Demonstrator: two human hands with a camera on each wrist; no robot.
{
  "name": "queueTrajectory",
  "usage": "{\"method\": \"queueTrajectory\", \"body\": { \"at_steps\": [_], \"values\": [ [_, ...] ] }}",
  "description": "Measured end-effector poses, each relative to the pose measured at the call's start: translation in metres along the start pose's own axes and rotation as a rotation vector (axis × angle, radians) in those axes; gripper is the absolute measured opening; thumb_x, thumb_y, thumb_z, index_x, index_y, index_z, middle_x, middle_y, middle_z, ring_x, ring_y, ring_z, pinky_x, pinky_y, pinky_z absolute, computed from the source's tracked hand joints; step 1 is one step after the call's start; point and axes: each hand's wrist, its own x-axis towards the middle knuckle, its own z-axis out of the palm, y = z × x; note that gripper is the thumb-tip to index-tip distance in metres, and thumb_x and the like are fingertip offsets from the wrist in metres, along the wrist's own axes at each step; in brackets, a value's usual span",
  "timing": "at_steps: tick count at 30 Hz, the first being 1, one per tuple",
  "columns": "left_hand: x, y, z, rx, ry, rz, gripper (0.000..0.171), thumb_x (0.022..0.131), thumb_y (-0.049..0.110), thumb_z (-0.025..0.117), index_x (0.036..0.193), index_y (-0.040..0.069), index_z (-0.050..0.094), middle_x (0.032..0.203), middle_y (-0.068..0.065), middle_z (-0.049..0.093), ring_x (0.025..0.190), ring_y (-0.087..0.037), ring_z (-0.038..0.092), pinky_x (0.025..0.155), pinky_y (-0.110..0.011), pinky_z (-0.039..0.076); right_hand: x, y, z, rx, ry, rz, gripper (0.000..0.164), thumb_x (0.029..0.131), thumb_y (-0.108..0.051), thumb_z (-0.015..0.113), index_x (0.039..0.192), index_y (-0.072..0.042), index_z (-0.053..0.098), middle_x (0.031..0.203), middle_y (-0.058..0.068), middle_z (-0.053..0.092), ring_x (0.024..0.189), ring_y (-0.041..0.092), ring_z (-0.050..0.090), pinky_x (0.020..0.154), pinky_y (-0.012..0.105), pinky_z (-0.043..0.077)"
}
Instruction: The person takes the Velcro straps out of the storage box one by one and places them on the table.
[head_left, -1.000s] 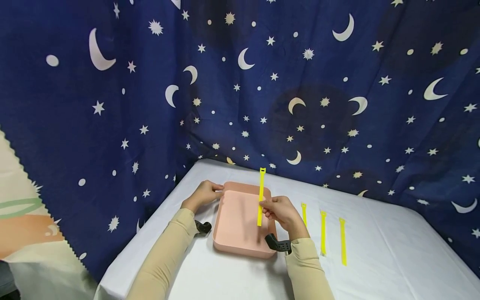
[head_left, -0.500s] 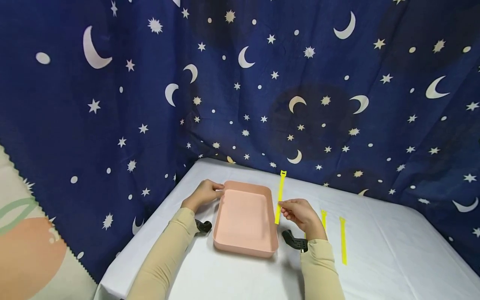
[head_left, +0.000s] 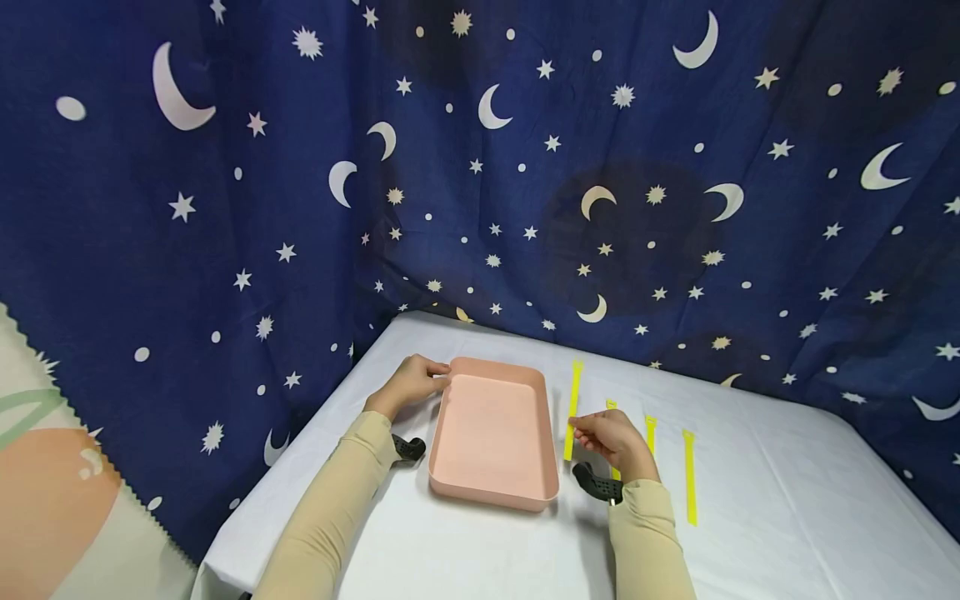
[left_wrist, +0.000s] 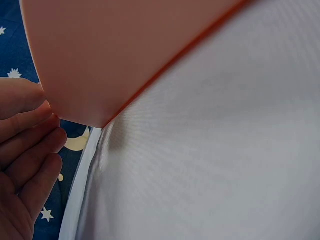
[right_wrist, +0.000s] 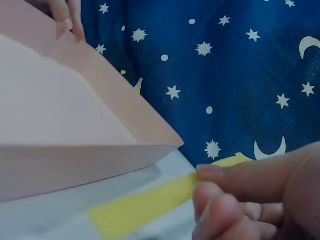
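Observation:
A pink rectangular tray [head_left: 491, 442] rests on the white table. At its far left corner my left hand [head_left: 411, 385] pinches the rim; the left wrist view shows the outer wall of the tray [left_wrist: 95, 55] with the fingers of my left hand [left_wrist: 27, 150] beside it. Right of the tray, my right hand [head_left: 611, 437] pinches a yellow strap-style cable tie [head_left: 575, 392] between thumb and index finger. The slotted end of this tie points to the back. In the right wrist view the lower end of the cable tie [right_wrist: 140, 207] lies low, close to the cloth.
Several more yellow cable ties lie to the right: one partly hidden by my right hand, then a second cable tie [head_left: 651, 432] and a third cable tie [head_left: 690, 479]. Behind the white table [head_left: 795, 483] hangs a dark blue curtain [head_left: 525, 192] with moons and stars.
My right hand has carried the cable tie from above the tray to the right, past its edge, and lowered it toward the table. My left hand has stayed at the rim.

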Motion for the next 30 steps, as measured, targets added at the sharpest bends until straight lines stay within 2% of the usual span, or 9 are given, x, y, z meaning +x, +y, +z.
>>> {"method": "queueTrajectory", "body": {
  "at_steps": [10, 20, 30],
  "values": [
    [0.000, 0.001, -0.001, 0.012, 0.001, 0.017, 0.033, 0.091, 0.018, 0.069, 0.121, 0.004, 0.072, 0.128, -0.008, 0.070, 0.125, -0.028, 0.062, 0.107, -0.041, 0.050, 0.006, 0.014, 0.005, -0.099, 0.072, 0.032, 0.018, 0.095, -0.003, 0.061, 0.078, 0.001, 0.064, 0.055, -0.004, 0.056, 0.048, 0.002, 0.049, 0.046, 0.013, 0.041],
    [0.000, 0.005, -0.002, 0.003, 0.004, 0.003, 0.033, 0.092, 0.017, 0.068, 0.121, 0.004, 0.072, 0.129, -0.008, 0.069, 0.126, -0.029, 0.061, 0.106, -0.042, 0.050, 0.006, 0.015, 0.009, -0.165, 0.132, 0.030, 0.017, 0.093, -0.002, 0.062, 0.077, 0.004, 0.064, 0.054, -0.002, 0.054, 0.048, 0.005, 0.048, 0.046, 0.015, 0.040],
    [-0.005, 0.006, -0.001, 0.003, 0.001, -0.021, 0.033, 0.092, 0.016, 0.069, 0.121, 0.003, 0.072, 0.129, -0.008, 0.069, 0.125, -0.029, 0.061, 0.105, -0.043, 0.051, 0.009, 0.023, 0.013, -0.266, 0.201, 0.038, 0.023, 0.090, -0.001, 0.066, 0.067, 0.000, 0.066, 0.049, -0.003, 0.054, 0.045, 0.005, 0.049, 0.046, 0.017, 0.042]
  ]
}}
